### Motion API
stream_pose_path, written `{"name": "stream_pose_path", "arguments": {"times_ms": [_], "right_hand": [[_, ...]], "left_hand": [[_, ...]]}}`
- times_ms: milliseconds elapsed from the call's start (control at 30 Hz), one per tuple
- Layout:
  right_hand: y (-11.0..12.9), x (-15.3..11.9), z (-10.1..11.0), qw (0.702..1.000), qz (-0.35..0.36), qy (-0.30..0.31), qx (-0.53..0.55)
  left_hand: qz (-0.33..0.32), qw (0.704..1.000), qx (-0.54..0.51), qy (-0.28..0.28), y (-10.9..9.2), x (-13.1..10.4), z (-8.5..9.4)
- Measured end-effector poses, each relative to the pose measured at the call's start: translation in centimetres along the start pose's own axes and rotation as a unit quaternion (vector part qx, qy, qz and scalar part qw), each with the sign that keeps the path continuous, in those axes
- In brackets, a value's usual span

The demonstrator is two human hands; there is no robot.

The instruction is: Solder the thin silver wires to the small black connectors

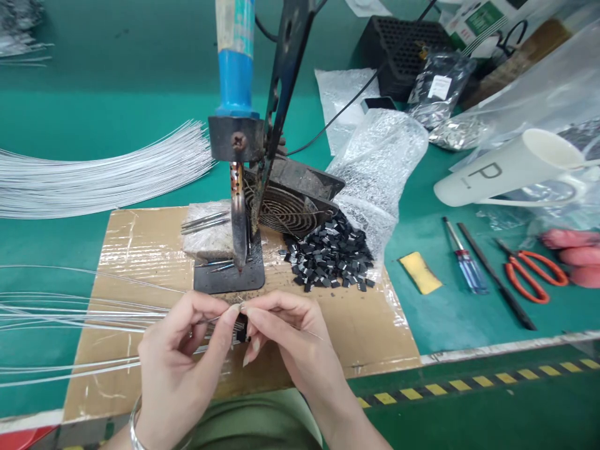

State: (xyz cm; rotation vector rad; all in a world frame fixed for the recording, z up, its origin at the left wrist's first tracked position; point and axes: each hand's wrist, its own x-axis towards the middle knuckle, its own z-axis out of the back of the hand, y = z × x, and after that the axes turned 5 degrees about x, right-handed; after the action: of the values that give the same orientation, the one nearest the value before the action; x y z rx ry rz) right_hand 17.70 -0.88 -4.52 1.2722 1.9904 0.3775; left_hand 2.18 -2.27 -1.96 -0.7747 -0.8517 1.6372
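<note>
My left hand and my right hand meet fingertip to fingertip over the cardboard, just in front of the soldering iron's tip. My left thumb and forefinger are pinched on a thin wire. The right thumb and forefinger also pinch, and a thin wire shows across that hand; the small spot between the fingertips is too hidden to make out. A small black piece shows just below the fingertips. Several white wires run in from the left behind my left hand. The soldering iron hangs tip down in a stand.
Behind the iron stands a black fan. Beside it lies a heap of black chips. A bundle of white wires is at left. To the right are a yellow sponge, screwdriver, orange-handled pliers and white mug.
</note>
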Motion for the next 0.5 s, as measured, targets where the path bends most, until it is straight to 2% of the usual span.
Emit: {"name": "stream_pose_path", "arguments": {"times_ms": [500], "right_hand": [[-0.46,-0.06,-0.46,0.999,0.006,-0.001,0.047]], "left_hand": [[-0.017,0.999,0.001,-0.034,0.31,-0.47,-0.86]]}}
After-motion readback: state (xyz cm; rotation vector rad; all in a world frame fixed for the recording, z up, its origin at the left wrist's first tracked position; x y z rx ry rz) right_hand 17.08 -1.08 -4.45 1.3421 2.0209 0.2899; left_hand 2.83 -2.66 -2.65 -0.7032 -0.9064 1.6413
